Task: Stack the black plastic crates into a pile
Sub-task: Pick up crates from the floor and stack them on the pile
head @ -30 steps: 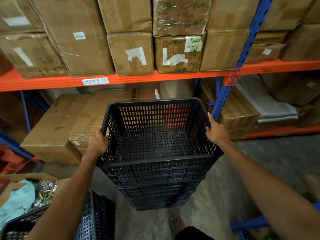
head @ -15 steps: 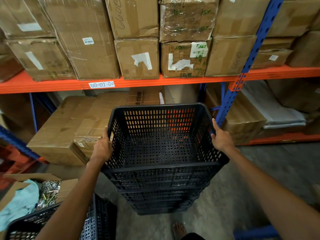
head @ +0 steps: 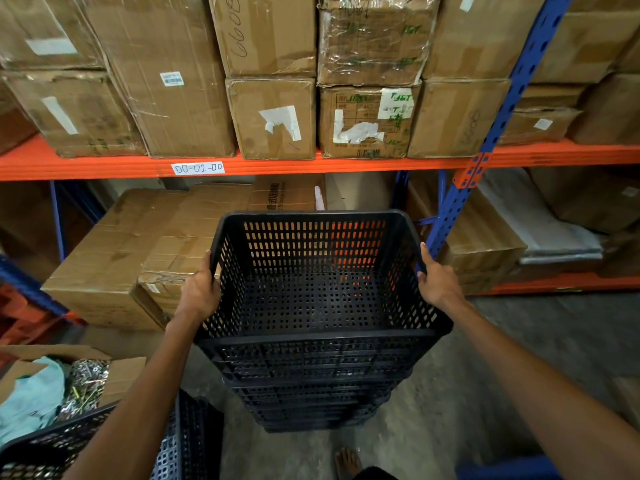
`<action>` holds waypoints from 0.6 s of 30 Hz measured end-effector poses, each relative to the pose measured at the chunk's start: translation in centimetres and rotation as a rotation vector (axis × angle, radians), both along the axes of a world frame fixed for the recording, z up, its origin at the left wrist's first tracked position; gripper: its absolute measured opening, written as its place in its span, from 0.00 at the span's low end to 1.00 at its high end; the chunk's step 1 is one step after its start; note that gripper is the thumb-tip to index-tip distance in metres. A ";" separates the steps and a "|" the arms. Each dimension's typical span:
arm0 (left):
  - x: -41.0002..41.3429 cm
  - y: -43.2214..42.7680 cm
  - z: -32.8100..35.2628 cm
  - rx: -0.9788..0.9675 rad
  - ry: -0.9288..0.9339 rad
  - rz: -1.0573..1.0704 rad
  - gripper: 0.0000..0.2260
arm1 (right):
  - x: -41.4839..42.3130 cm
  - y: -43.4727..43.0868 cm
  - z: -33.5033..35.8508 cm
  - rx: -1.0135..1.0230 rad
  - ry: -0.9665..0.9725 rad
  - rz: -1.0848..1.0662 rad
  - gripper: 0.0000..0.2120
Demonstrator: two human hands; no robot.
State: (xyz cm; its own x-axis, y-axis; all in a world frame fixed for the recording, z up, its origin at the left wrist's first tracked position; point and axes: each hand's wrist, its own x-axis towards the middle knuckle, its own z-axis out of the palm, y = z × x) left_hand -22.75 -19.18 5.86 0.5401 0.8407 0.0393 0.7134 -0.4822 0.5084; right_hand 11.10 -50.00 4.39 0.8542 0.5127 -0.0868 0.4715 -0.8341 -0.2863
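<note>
A pile of black perforated plastic crates (head: 318,386) stands on the concrete floor in front of me, nested one inside another. The top crate (head: 311,296) is empty and sits level in the pile. My left hand (head: 201,292) grips its left rim and my right hand (head: 438,284) grips its right rim. Another black crate (head: 187,441) stands at the lower left, partly hidden by my left forearm, with small metal parts inside.
A blue and orange rack (head: 464,174) full of cardboard boxes (head: 273,116) stands close behind the pile. An open box with a teal cloth (head: 31,400) and screws sits at the lower left. My bare foot (head: 348,462) is just below the pile.
The top crate has settled a little lower into the pile, with both hands still on its rims. My view has moved slightly closer and tilted up.
</note>
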 end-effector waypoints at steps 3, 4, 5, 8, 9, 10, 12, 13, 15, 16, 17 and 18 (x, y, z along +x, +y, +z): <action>0.1 0.3 -0.4 -0.001 0.023 -0.018 0.32 | -0.4 -0.1 0.3 -0.035 -0.044 0.017 0.34; 0.1 0.2 -0.5 -0.008 0.020 -0.034 0.33 | -0.7 -0.1 0.4 -0.062 -0.071 0.028 0.35; 0.1 0.2 -0.5 -0.006 0.023 -0.047 0.34 | -0.9 -0.1 0.7 -0.093 -0.094 0.047 0.36; -0.2 0.4 -1.0 0.120 0.130 -0.082 0.38 | -1.3 0.1 0.7 -0.164 -0.189 0.125 0.44; -0.3 0.6 -1.1 0.192 0.171 -0.110 0.40 | -1.4 0.3 0.5 -0.166 -0.243 0.162 0.47; -0.1 1.0 -1.2 0.253 0.202 -0.148 0.42 | -1.4 0.5 0.1 -0.168 -0.288 0.209 0.49; -0.2 1.1 -1.5 0.337 0.267 -0.227 0.42 | -1.7 0.4 -0.4 -0.197 -0.335 0.291 0.50; -0.2 1.2 -1.7 0.357 0.301 -0.253 0.42 | -1.6 0.5 -0.5 -0.210 -0.341 0.312 0.49; -0.3 1.3 -1.9 0.367 0.346 -0.264 0.42 | -1.5 0.5 -0.6 -0.179 -0.307 0.319 0.49; -0.3 1.4 -2.1 0.357 0.357 -0.259 0.42 | -1.4 0.5 -0.6 -0.150 -0.275 0.309 0.48; -0.2 1.7 -2.2 0.349 0.363 -0.258 0.42 | -1.0 0.6 -0.8 -0.124 -0.247 0.297 0.48; -0.1 1.9 -2.3 0.346 0.361 -0.262 0.42 | -0.8 0.7 -0.9 -0.100 -0.226 0.288 0.47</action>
